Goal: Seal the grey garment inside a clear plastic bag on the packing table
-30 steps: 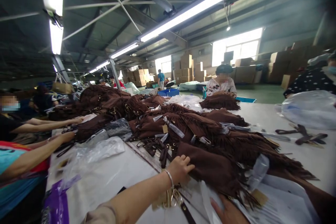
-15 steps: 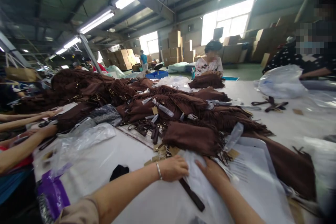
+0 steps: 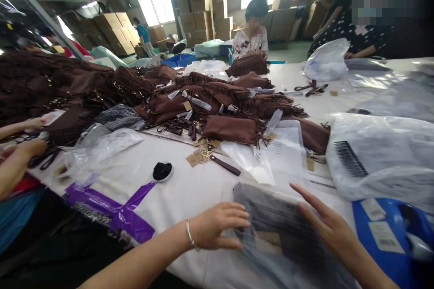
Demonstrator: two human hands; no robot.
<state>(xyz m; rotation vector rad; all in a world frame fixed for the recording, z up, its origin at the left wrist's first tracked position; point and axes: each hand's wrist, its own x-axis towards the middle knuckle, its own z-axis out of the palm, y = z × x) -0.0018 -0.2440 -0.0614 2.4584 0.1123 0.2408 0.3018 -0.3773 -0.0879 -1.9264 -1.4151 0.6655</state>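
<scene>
- Grey, plastic-wrapped flat packet (image 3: pixel 281 230) is lying at the near table edge; the left hand (image 3: pixel 217 231) is resting on its left end, fingers loosely curled, gripping nothing
- right hand (image 3: pixel 327 226) is hovering at its right side, fingers spread wide (contact unclear)
- judging by this, one piece is sitting bagged and only being squared up
- beyond, a clear bag (image 3: pixel 252 160) and a brown fringed pouch (image 3: pixel 233 128) are lying unpacked
- farther back, the brown pile (image 3: pixel 84 86) is waiting, so most packing seems left
</scene>
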